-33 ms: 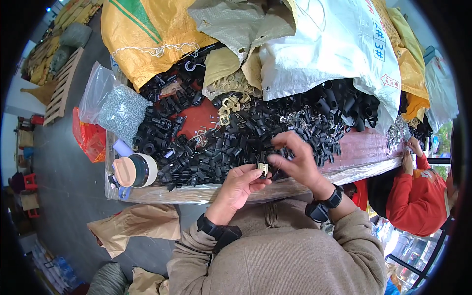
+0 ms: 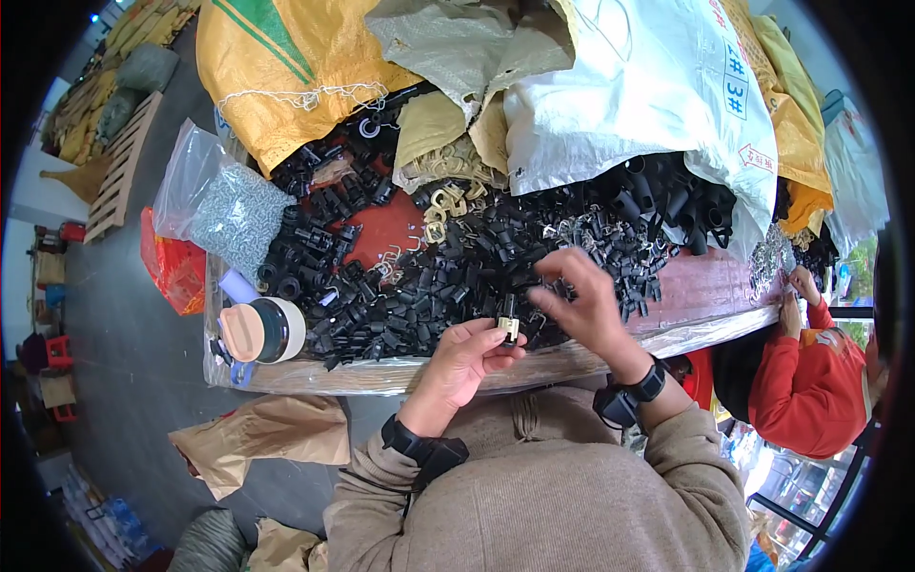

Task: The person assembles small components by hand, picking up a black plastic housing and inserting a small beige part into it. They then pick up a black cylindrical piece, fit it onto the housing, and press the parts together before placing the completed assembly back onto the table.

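Observation:
Pinched between the thumb and fingers of my left hand (image 2: pixel 465 359) is a small plastic fitting (image 2: pixel 509 329), cream-coloured in the middle with a black upright part on top. It stands upright above the near edge of the table. Just right of the fitting hovers my right hand (image 2: pixel 586 310), thumb and fingers apart, with nothing seen between them. Beyond both hands spreads a heap of small black plastic parts (image 2: pixel 419 296). Cream clip-like pieces (image 2: pixel 446 205) spill from a torn sack farther back.
Large sacks, one yellow (image 2: pixel 295 67) and one white (image 2: pixel 639 105), line the back of the table. At left are a lidded cup (image 2: pixel 276 331) and a clear bag of screws (image 2: pixel 238 219). A person in red (image 2: pixel 810 391) works at the far right.
My right hand has drawn slightly up and right, away from the fitting, so its black top shows more. My left hand stays nearly where it was.

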### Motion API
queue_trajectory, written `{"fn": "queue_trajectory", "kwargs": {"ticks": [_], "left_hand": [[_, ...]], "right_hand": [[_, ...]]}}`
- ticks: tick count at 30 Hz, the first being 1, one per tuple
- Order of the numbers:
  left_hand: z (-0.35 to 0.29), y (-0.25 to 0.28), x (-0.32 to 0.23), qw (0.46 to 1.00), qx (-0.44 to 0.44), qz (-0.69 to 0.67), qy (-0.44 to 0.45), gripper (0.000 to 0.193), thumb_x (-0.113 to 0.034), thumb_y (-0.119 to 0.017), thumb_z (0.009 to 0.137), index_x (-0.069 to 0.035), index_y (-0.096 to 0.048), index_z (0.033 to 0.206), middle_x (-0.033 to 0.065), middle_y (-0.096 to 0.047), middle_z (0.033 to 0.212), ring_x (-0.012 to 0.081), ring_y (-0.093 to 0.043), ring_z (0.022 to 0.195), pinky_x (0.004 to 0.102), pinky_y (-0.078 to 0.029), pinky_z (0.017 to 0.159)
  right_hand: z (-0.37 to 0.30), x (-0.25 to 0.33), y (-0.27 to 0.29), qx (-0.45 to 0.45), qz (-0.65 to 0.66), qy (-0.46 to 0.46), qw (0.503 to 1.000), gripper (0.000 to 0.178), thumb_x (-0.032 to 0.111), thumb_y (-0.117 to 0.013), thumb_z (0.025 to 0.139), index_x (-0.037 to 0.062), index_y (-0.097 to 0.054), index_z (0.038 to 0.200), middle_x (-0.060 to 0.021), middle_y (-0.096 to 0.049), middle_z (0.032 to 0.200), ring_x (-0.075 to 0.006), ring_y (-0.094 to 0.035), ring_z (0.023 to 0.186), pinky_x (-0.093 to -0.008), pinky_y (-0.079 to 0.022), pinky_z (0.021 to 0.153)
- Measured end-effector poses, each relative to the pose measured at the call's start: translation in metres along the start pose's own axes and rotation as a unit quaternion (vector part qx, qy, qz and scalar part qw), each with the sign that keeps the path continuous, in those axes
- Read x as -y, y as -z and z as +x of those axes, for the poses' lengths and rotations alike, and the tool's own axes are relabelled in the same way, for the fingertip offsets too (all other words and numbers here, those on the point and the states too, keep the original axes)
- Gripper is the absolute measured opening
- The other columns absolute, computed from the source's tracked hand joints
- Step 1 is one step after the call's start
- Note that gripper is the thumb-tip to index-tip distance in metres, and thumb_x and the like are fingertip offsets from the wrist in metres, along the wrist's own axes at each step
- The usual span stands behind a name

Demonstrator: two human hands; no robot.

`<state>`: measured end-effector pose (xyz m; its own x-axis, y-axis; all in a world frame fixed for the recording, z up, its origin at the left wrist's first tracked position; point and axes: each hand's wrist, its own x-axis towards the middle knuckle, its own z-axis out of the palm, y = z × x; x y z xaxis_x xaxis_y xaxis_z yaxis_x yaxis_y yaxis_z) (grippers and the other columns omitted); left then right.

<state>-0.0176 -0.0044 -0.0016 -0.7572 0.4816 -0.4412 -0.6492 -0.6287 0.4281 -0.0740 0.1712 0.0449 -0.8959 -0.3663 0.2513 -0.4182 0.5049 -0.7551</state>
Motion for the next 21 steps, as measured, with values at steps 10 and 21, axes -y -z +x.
{"fn": "queue_trajectory", "kwargs": {"ticks": [10,21], "left_hand": [[-0.002,0.0,0.002,1.0,0.004,-0.01,-0.026,0.03,-0.014,-0.051,0.08,0.006,-0.051,0.102,0.0147,-0.059,0.088,0.0183,-0.06,0.073,0.0233,-0.051,0.063],[0.001,-0.007,0.006,0.998,-0.011,0.002,-0.062,0.03,-0.013,-0.054,0.079,0.006,-0.051,0.102,0.0134,-0.059,0.088,0.019,-0.06,0.077,0.0253,-0.051,0.068]], "right_hand": [[0.001,-0.063,0.011,-0.047,-0.216,0.037,0.975,0.019,0.002,-0.059,0.07,0.0024,-0.056,0.089,-0.0065,-0.055,0.076,-0.0221,-0.054,0.067,-0.0263,-0.042,0.06],[-0.014,-0.058,0.013,-0.128,0.335,-0.202,0.911,0.013,0.003,-0.057,0.078,0.0017,-0.055,0.091,0.0011,-0.055,0.079,-0.0049,-0.05,0.069,-0.0168,-0.04,0.063]]}}
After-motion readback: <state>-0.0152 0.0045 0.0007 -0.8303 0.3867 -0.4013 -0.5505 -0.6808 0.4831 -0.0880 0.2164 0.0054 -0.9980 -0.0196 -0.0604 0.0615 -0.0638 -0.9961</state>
